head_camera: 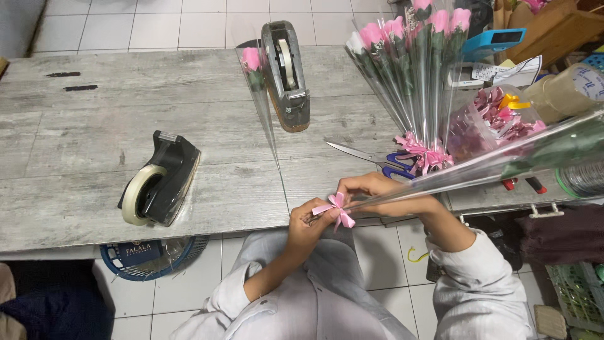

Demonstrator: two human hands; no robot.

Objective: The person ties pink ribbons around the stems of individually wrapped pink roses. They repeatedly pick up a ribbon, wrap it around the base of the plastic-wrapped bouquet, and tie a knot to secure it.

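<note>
Left hand (308, 221), fingers closed on the narrow lower end of a cellophane-sleeved flower (478, 167), pinching the point where a small pink ribbon bow (338, 209) sits. Right hand (377, 189), just beyond the bow, fingers curled together around the sleeve's neck and steadying it. The sleeve runs up and to the right from the bow, a long clear cone, glossy and crinkled, with dark green foliage showing through its wide end.

To seat the bow well, the left pinch should likely stay tight on the gathered film while the right hand keeps the cone from twisting; slack cellophane is slippery and would let the bow slide.

Beyond the bow, on the grey wood-grain table (94, 126): scissors (371, 158) with purple handles, blades steel, lying just past the right hand. Farther past these, a sheaf of finished sleeved pink flowers (409, 69) tied with pink bows, fanned upward. Left of the sheaf, an upright grey tape dispenser (286, 72) with a single sleeved pink flower (253, 66) leaning beside it. Well left of the bow, a black tape dispenser (160, 186) tipped on its side, pale roll exposed. Right of the sheaf, a clear container of pink bows (500, 119).
</note>
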